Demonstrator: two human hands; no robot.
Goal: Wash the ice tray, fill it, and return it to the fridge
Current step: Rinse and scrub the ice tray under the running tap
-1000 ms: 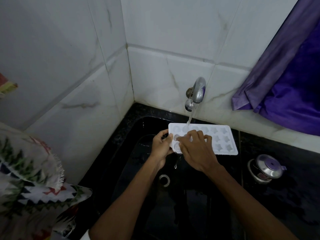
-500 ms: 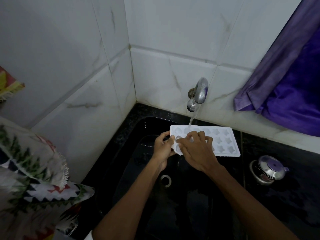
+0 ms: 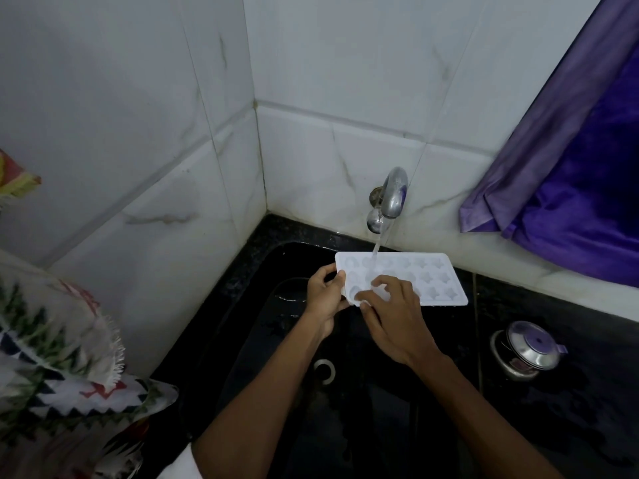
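A white ice tray with star-shaped and round cells is held level over the black sink. Water runs from the steel tap onto the tray's left part. My left hand grips the tray's left end, thumb on top. My right hand lies over the tray's front left cells, its fingertips curled down onto them and the thumb at the tray's front edge. The cells under that hand are hidden.
A small steel pot with a lid stands on the black counter to the right of the sink. A purple cloth hangs at the right. Patterned fabric fills the lower left. White tiled walls meet behind the sink; a drain ring lies below the hands.
My right hand's fingers have drawn back toward the tray's front left corner, rubbing the cells. The tray stays under the stream, and the left hand keeps its hold.
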